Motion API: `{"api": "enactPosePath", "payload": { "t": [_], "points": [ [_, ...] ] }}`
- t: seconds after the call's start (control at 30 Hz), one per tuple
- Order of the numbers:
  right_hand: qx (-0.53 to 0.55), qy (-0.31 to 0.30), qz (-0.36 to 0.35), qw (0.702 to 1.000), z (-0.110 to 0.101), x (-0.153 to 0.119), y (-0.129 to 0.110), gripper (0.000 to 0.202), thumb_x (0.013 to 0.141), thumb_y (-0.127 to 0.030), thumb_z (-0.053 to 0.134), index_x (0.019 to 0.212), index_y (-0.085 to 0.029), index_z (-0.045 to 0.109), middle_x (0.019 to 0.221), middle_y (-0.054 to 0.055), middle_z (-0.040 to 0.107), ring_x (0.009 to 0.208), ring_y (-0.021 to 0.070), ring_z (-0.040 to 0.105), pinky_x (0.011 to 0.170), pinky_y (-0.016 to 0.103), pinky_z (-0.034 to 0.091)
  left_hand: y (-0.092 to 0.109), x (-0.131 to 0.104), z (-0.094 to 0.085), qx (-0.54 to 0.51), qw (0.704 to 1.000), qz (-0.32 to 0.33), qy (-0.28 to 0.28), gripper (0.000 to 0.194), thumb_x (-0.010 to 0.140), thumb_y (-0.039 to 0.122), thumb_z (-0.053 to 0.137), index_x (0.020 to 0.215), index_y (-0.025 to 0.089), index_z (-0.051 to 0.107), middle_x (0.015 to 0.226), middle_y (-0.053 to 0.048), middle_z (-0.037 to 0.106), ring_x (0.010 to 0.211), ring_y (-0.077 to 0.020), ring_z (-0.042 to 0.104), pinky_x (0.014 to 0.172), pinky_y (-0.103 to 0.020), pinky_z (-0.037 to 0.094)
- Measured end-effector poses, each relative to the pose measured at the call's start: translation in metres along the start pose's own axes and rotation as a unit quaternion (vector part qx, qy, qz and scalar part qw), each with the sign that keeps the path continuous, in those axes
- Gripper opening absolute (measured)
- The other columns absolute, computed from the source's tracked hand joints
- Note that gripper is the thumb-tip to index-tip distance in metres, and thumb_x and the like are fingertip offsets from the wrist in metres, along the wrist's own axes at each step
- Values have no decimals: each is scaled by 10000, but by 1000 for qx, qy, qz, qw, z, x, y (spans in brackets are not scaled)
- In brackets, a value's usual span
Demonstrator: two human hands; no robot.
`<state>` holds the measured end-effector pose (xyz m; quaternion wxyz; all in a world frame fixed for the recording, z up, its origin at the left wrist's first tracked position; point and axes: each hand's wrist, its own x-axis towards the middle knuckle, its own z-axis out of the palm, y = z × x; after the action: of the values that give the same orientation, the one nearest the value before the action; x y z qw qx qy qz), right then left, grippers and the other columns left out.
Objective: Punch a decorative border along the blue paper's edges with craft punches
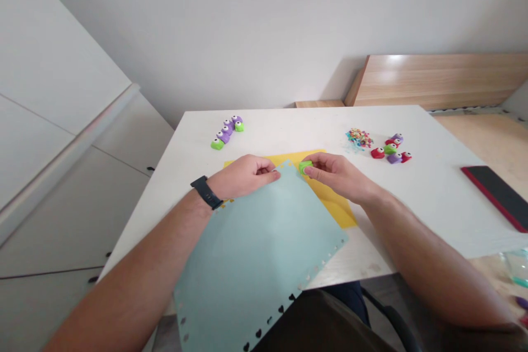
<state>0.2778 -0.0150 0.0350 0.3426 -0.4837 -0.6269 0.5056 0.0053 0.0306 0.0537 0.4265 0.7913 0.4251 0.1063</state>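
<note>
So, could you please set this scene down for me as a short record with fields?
Left hand: pinching the pale blue sheet near its top corner
Right hand: holding a green punch by the sheet's right edge
Sheet's edges: cut-outs, some heart-shaped
Underneath: yellow sheet on the white table
Far left: purple and green punches
Far right: colorful paper bits; red, purple and green punches
Right edge: dark flat object, red-sided
Unclear: whether paper sits inside the held punch
</note>
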Motion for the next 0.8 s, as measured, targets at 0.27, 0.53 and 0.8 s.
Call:
{"api": "enactPosePath", "payload": {
  "t": [0.27,0.53,0.8],
  "points": [
    [50,-39,17,998,5,-2,-1,415,922,-549,762,1152,-204,758,1097,68,768,960,199,662,873,360,525,-10,-6,12,-12,1000,5,2,423,953,581,598,799,191,652,723,15,620,644,-133,518,582,-252,370],
    [53,-41,16,998,4,-2,0,438,926,-554,754,1185,-201,752,1137,79,766,996,208,670,907,371,529,-3,-9,18,-9,1000,6,18,459,971,601,549,745,202,574,668,30,505,605,-123,434,557,-262,321],
    [21,-30,10,999,1,-3,-6,439,945,-540,730,1208,-189,748,1087,71,751,945,193,635,854,351,503,-3,-9,19,-6,1000,4,26,470,969,605,545,737,197,566,657,33,481,601,-119,417,557,-264,304]
  ]
}}
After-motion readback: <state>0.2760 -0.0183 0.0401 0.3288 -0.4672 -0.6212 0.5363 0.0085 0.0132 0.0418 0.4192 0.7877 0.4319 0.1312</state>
